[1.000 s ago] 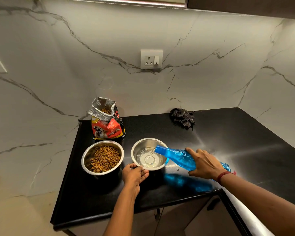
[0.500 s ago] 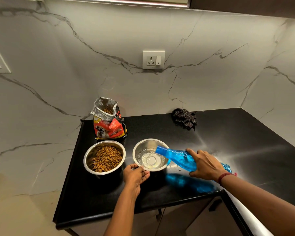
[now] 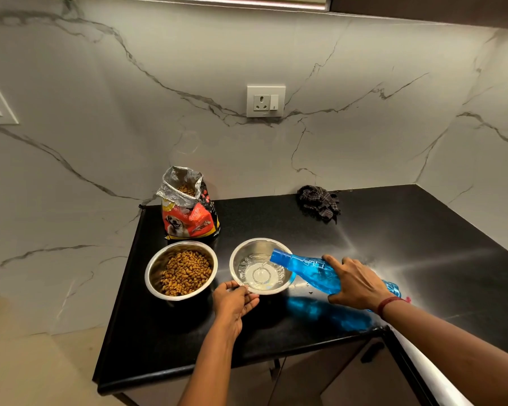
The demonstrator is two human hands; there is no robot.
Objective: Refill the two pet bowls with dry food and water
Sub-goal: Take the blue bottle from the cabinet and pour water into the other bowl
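- Right hand (image 3: 357, 285) grips blue bottle (image 3: 308, 271), tipped nearly flat, mouth over right rim of water bowl (image 3: 261, 266); thin stream falling in.
- Water bowl: steel, on black counter (image 3: 423, 253), shallow water inside.
- Left hand (image 3: 232, 303) pinches water bowl's near-left rim.
- Food bowl (image 3: 181, 269): steel, just left of water bowl, holds brown kibble.
- Open kibble bag (image 3: 188, 208): upright, behind and left of water bowl, just behind food bowl.
- Dark checked cloth (image 3: 318, 202): behind and right of water bowl, near wall.
- Wall socket (image 3: 265, 101) on marble above.
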